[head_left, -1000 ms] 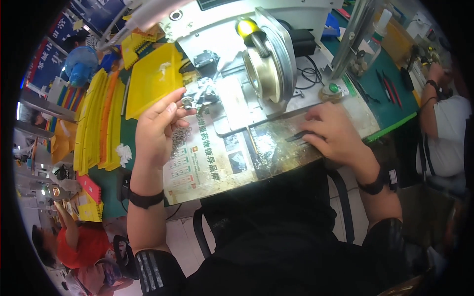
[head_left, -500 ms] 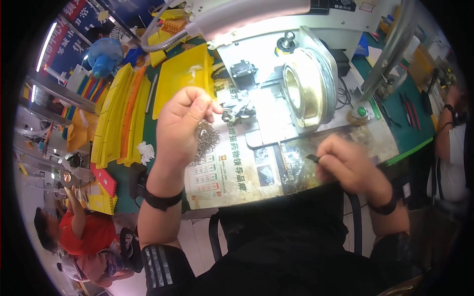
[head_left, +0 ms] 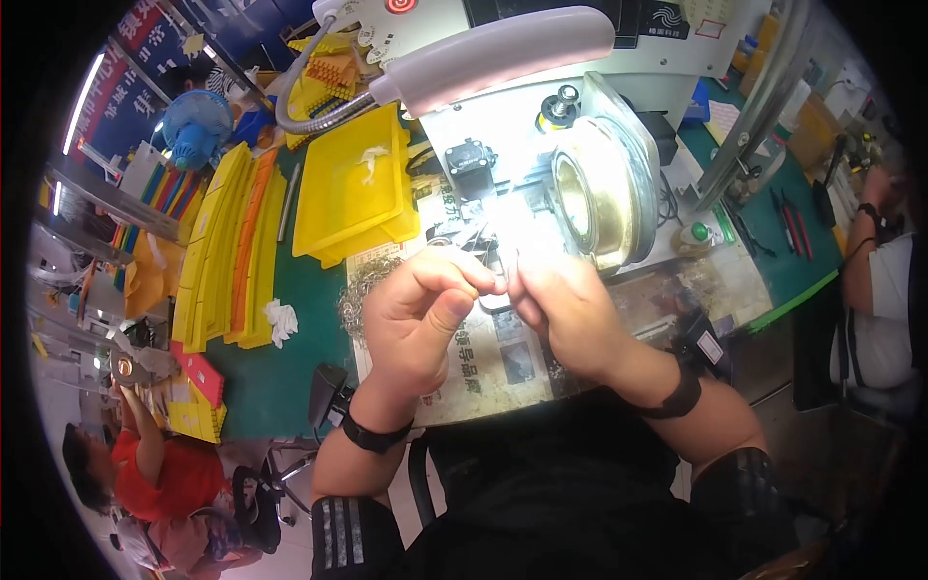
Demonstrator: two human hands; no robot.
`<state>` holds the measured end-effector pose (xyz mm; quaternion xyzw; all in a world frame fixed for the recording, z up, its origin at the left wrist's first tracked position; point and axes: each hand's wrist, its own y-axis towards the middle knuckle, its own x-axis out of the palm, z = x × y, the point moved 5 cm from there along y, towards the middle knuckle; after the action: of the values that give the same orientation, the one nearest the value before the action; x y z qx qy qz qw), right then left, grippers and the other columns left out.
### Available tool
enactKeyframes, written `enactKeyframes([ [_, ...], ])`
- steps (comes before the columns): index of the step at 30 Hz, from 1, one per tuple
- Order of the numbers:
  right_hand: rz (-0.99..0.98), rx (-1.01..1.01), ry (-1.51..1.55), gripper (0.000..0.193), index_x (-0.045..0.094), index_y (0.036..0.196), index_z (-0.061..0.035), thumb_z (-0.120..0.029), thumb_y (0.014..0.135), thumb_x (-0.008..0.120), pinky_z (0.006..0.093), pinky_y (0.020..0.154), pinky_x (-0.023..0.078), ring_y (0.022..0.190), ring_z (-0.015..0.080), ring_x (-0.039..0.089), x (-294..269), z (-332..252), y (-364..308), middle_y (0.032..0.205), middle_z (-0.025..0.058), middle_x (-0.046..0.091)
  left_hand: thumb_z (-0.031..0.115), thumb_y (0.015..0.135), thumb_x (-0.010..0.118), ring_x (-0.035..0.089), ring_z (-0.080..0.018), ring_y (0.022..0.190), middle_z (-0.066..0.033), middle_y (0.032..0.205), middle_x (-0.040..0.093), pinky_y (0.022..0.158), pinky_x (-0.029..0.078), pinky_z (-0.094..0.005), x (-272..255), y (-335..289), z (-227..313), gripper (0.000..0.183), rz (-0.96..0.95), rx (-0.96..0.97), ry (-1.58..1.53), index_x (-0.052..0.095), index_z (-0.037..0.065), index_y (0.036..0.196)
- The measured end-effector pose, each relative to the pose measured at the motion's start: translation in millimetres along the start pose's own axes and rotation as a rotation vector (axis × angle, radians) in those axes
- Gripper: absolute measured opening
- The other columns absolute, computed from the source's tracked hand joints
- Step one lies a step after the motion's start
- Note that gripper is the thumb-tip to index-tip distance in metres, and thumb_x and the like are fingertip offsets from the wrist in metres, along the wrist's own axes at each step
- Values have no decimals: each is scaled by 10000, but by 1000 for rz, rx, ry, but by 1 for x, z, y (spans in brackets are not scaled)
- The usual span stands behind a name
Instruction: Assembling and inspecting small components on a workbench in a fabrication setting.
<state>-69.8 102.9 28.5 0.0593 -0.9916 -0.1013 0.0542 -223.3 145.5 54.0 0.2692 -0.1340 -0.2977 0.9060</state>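
Observation:
Both hands meet over the printed sheet (head_left: 464, 396), in front of a bench machine (head_left: 512, 126) with a brass-coloured ring (head_left: 572, 184). The thumb and fingertips of my left hand (head_left: 418, 314) are pinched together; what lies in them is too small and glared to name. My right hand (head_left: 572, 314) is closed too, its fingertips almost touching the left ones at a thin, bright sliver. A tangled heap of small metal links (head_left: 360, 292) lies beside my left hand, partly hidden by it. Strong lamp light washes out the machine's middle.
A white lamp (head_left: 503, 58) on a flexible neck hangs over the machine. Left stand a yellow tray (head_left: 353, 193), yellow and orange strips (head_left: 227, 251) and crumpled tissue (head_left: 281, 322). Right are a green-capped jar (head_left: 696, 237) and red-handled pliers (head_left: 795, 227). A person in red sits far left.
My left hand has come down and toward the middle. My right hand has moved left and up to meet it; the small dark piece it held no longer shows.

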Motion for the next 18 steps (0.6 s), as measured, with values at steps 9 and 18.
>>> enactKeyframes([
  [9, 118, 16, 93, 375, 586, 887, -18, -285, 1090, 418, 262, 576, 377, 603, 83, 432, 0, 7, 17, 638, -2, 487, 46, 977, 621, 655, -200, 944, -143, 1013, 665, 853, 519, -326, 0, -4, 0, 81, 23, -10, 48, 612, -20, 930],
  [18, 126, 55, 163, 359, 582, 874, -12, -246, 1084, 409, 265, 566, 380, 585, 85, 435, 2, 13, 20, 633, 6, 490, 28, 969, 620, 658, -201, 923, -145, 1005, 667, 837, 527, -330, -2, -4, 1, 64, 33, 18, 108, 612, -21, 929],
])
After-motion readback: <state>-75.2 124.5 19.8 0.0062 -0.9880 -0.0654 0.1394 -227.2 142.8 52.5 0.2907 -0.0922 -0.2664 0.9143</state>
